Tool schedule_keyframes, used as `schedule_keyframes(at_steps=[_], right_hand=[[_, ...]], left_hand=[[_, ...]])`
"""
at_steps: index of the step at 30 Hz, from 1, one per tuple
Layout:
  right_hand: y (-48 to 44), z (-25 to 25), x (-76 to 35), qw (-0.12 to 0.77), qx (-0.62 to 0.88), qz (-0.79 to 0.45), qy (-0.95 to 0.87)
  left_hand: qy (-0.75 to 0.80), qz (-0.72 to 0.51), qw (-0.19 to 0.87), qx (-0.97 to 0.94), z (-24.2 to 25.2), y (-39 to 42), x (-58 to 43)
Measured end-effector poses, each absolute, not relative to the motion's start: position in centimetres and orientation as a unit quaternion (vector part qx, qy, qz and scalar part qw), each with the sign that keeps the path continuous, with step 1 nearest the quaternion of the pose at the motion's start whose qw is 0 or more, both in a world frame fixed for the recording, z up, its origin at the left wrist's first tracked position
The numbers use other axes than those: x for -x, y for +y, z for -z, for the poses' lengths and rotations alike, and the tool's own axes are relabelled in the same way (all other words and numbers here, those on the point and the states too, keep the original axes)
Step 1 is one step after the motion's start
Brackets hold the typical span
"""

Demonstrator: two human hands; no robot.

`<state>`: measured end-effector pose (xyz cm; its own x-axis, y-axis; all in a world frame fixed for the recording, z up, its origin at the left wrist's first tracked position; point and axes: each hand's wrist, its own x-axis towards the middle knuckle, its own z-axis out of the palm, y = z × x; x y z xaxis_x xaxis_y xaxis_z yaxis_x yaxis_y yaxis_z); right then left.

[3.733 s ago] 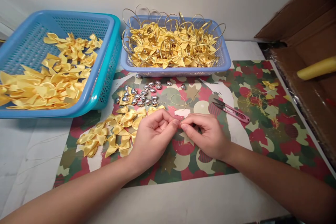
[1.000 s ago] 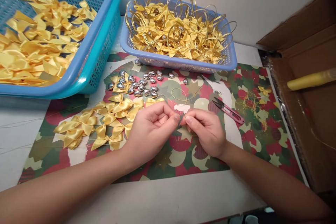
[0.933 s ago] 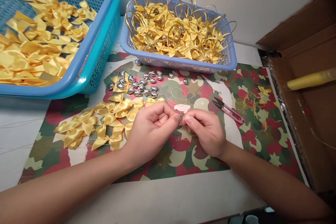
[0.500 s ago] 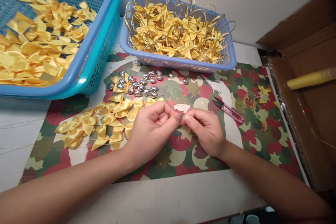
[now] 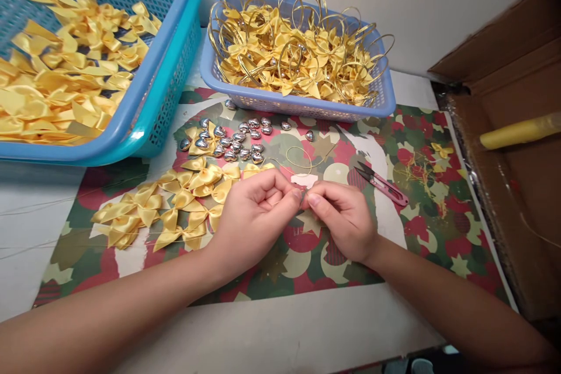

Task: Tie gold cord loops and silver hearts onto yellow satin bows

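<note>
My left hand (image 5: 252,219) and my right hand (image 5: 344,216) meet fingertip to fingertip over the patterned paper mat (image 5: 421,210). Both pinch something tiny between thumb and forefinger; a thin gold cord (image 5: 300,159) loops away from the pinch toward the far side. What sits inside the pinch is hidden. A pile of loose yellow satin bows (image 5: 175,201) lies just left of my left hand. Several silver heart beads (image 5: 234,143) are scattered beyond the bows.
Pink thread snips (image 5: 381,184) lie right of my right hand. A large blue basket (image 5: 169,70) of plain yellow bows stands far left. A smaller blue basket (image 5: 302,106) of bows with gold loops stands behind. A cardboard box (image 5: 508,128) with a yellow roll flanks the right.
Since 3.7 s ago the view has tilted and moved closer to the baskets. Over the last second the hands stay pinched together with only slight finger shifts.
</note>
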<state>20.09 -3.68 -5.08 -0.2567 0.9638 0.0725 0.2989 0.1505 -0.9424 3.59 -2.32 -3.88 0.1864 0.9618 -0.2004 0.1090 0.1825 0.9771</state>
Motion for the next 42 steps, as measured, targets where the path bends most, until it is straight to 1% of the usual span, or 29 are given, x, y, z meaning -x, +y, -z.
schedule_keyframes(at_steps=[20, 42], right_hand=[[-3.70, 5.04, -19.85, 0.384, 0.474, -0.445, -0.656], [-3.82, 5.15, -19.78, 0.391, 0.472, -0.447, -0.652]], left_hand=[[0.500, -0.394, 0.568, -0.521, 3.94, -2.31, -3.71], [0.505, -0.382, 0.568, -0.525, 3.73, -2.41, -3.70]])
